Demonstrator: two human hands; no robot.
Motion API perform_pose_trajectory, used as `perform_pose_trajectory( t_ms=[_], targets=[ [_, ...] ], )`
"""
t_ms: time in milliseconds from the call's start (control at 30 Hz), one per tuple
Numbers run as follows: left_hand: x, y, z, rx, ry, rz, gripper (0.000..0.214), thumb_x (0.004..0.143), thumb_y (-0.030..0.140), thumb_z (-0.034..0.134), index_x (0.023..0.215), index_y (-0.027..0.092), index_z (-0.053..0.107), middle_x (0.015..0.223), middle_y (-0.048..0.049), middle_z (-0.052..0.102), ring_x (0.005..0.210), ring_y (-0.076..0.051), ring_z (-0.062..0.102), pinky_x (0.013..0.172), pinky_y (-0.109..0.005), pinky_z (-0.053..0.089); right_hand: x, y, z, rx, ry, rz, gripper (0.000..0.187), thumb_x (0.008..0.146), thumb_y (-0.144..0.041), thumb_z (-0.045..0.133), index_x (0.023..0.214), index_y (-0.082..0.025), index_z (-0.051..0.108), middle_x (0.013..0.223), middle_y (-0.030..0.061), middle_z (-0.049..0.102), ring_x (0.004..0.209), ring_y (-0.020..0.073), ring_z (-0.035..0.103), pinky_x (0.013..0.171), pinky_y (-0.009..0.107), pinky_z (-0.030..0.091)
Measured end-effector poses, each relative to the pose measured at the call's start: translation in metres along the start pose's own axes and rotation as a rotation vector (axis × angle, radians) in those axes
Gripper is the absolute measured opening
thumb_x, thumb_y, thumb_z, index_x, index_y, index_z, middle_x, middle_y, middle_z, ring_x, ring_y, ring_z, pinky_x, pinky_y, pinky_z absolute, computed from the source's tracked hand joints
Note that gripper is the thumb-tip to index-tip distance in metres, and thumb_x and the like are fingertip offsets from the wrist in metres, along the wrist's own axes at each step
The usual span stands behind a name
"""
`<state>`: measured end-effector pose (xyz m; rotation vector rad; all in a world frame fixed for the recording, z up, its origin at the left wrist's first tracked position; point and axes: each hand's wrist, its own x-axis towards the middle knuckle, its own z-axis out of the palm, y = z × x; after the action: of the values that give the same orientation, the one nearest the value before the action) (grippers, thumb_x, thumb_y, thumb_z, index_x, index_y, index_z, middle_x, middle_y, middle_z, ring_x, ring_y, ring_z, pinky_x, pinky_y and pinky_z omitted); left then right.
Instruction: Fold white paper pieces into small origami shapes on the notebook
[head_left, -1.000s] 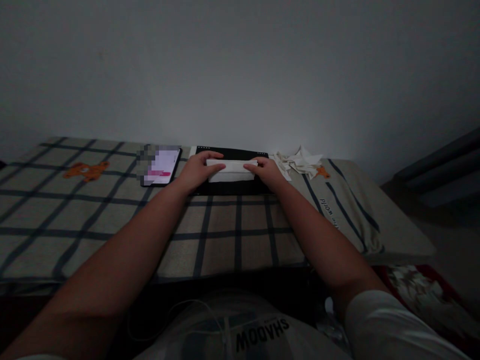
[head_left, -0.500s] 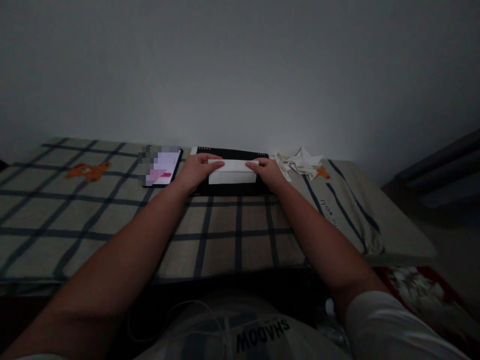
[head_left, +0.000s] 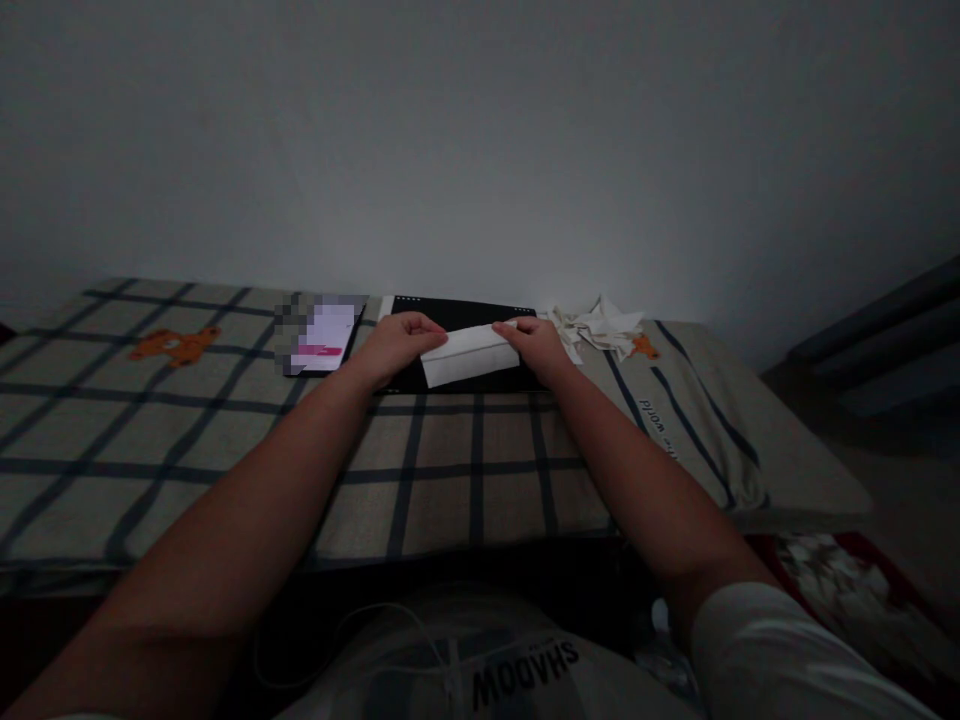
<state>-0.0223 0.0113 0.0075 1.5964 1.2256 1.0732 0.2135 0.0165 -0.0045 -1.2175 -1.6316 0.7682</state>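
A folded white paper strip (head_left: pixel 470 354) lies tilted over a black pad (head_left: pixel 465 315) on the plaid bed cover (head_left: pixel 225 430). My left hand (head_left: pixel 396 340) pinches the paper's left end with curled fingers. My right hand (head_left: pixel 536 342) grips the paper's right end, which sits higher than the left end.
A lit phone (head_left: pixel 324 335) rests left of the black pad. A heap of crumpled white paper pieces (head_left: pixel 600 325) sits right of it, near the wall. The bed's right edge (head_left: pixel 795 480) drops off beside a red patterned cloth (head_left: pixel 840 580). A white cable (head_left: pixel 360 620) crosses my lap.
The paper lay flat and level between both hands; now it is turned, its left end nearer me and its right end raised. Both hands shifted slightly with it.
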Motion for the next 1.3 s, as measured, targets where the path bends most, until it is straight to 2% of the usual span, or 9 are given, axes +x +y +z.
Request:
perform_pose_trajectory(
  t_ms=[133,267,333,500,733,1000,1300],
  targets=[
    [-0.004,0.005,-0.001,0.066,-0.147,0.001,0.016,0.065,0.032,0.07,0.07,0.019,0.063,0.063,-0.0001,0.059,0.058,-0.013,0.052,0.054,-0.024,0.039,-0.003,-0.004,-0.001,-0.037,-0.063,-0.021,0.038,0.073,-0.054,0.063,0.074,-0.016,0.07,0.063,-0.0001,0.059,0.062,0.014,0.05,0.056,0.026,0.034],
    [-0.011,0.016,0.002,0.154,-0.265,-0.01,0.029,0.068,0.039,0.068,0.091,0.022,0.071,0.07,-0.0022,0.066,0.062,-0.016,0.057,0.057,-0.027,0.042,-0.006,-0.011,-0.002,-0.04,-0.153,-0.029,0.038,0.072,-0.053,0.064,0.078,-0.016,0.071,0.068,0.0014,0.063,0.064,0.0143,0.051,0.057,0.026,0.035],
    [-0.013,0.02,0.003,0.221,-0.308,0.014,0.03,0.07,0.042,0.066,0.093,0.023,0.074,0.079,-0.0028,0.07,0.069,-0.018,0.061,0.063,-0.028,0.045,-0.006,-0.014,-0.002,-0.047,-0.198,-0.044,0.036,0.072,-0.051,0.064,0.079,-0.016,0.072,0.07,0.0023,0.064,0.065,0.0147,0.053,0.059,0.026,0.037],
    [-0.012,0.017,0.005,0.295,-0.303,0.031,0.026,0.07,0.045,0.067,0.084,0.024,0.076,0.083,-0.0028,0.073,0.076,-0.021,0.063,0.067,-0.029,0.046,-0.005,-0.013,-0.001,-0.101,-0.25,-0.077,0.035,0.072,-0.05,0.064,0.075,-0.016,0.071,0.07,0.0027,0.065,0.067,0.015,0.054,0.059,0.026,0.037],
    [-0.014,0.012,0.012,0.249,-0.268,0.002,0.026,0.07,0.047,0.066,0.077,0.024,0.075,0.074,-0.0026,0.072,0.066,-0.018,0.061,0.056,-0.027,0.043,-0.004,-0.012,0.001,-0.175,-0.253,-0.095,0.035,0.071,-0.052,0.065,0.071,-0.017,0.071,0.066,0.0013,0.063,0.063,0.0138,0.051,0.056,0.026,0.034],
    [-0.014,0.013,0.014,0.075,-0.106,-0.074,0.026,0.065,0.043,0.072,0.075,0.02,0.074,0.068,-0.0045,0.069,0.058,-0.015,0.057,0.049,-0.025,0.04,-0.003,-0.008,0.002,0.102,-0.199,0.046,0.041,0.067,-0.054,0.066,0.08,-0.015,0.069,0.074,0.0021,0.065,0.067,0.0139,0.054,0.064,0.027,0.041],
    [-0.013,0.01,0.014,0.001,-0.179,-0.189,0.029,0.061,0.041,0.077,0.078,0.018,0.074,0.07,-0.0071,0.07,0.058,-0.017,0.059,0.051,-0.028,0.042,-0.001,-0.002,0.004,0.195,-0.217,0.081,0.038,0.066,-0.052,0.069,0.078,-0.015,0.067,0.072,0.0023,0.063,0.066,0.0132,0.054,0.065,0.027,0.043]
  ],
)
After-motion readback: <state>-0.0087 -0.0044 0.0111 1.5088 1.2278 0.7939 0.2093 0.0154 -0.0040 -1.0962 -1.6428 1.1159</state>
